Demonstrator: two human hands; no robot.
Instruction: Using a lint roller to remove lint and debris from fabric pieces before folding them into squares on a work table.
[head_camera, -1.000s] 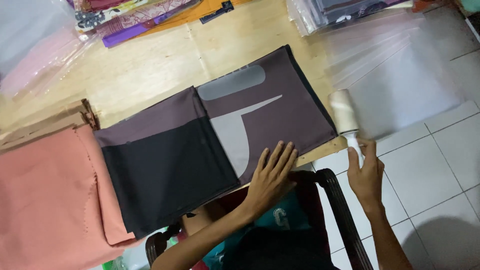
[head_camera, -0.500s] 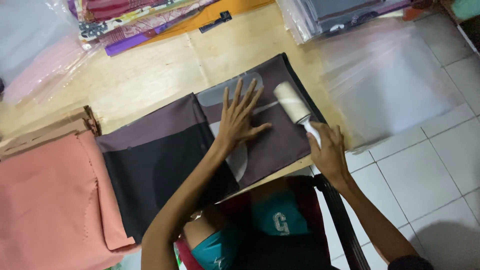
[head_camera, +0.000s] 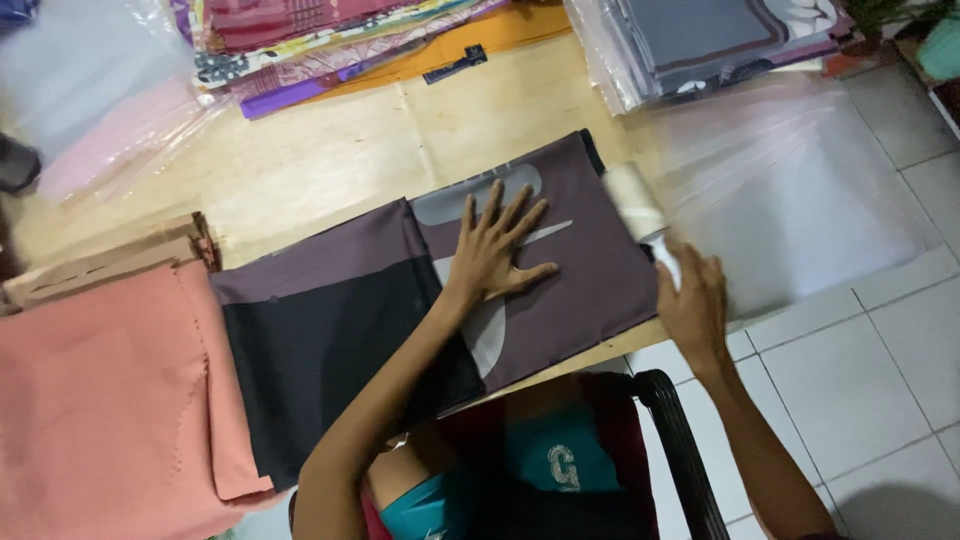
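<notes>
A folded mauve cloth (head_camera: 590, 270) with a grey shape lies on the wooden table (head_camera: 330, 170), joined on its left to a black and mauve cloth (head_camera: 320, 330). My left hand (head_camera: 495, 250) presses flat on the mauve cloth, fingers spread. My right hand (head_camera: 693, 300) grips the handle of a white lint roller (head_camera: 635, 202). The roller's drum sits at the cloth's right edge, blurred by motion.
A salmon-pink cloth (head_camera: 95, 400) and tan folded pieces (head_camera: 110, 260) lie at the left. Stacked patterned fabrics (head_camera: 330, 40) sit at the back, bagged grey cloths (head_camera: 700, 40) at back right. A clear plastic bag (head_camera: 810, 190) hangs off the table's right over white floor tiles (head_camera: 860, 380). A black chair arm (head_camera: 680, 440) is below.
My left hand moved from the near table edge up onto the mauve cloth. The lint roller swept over the cloth and back out to its right edge.
</notes>
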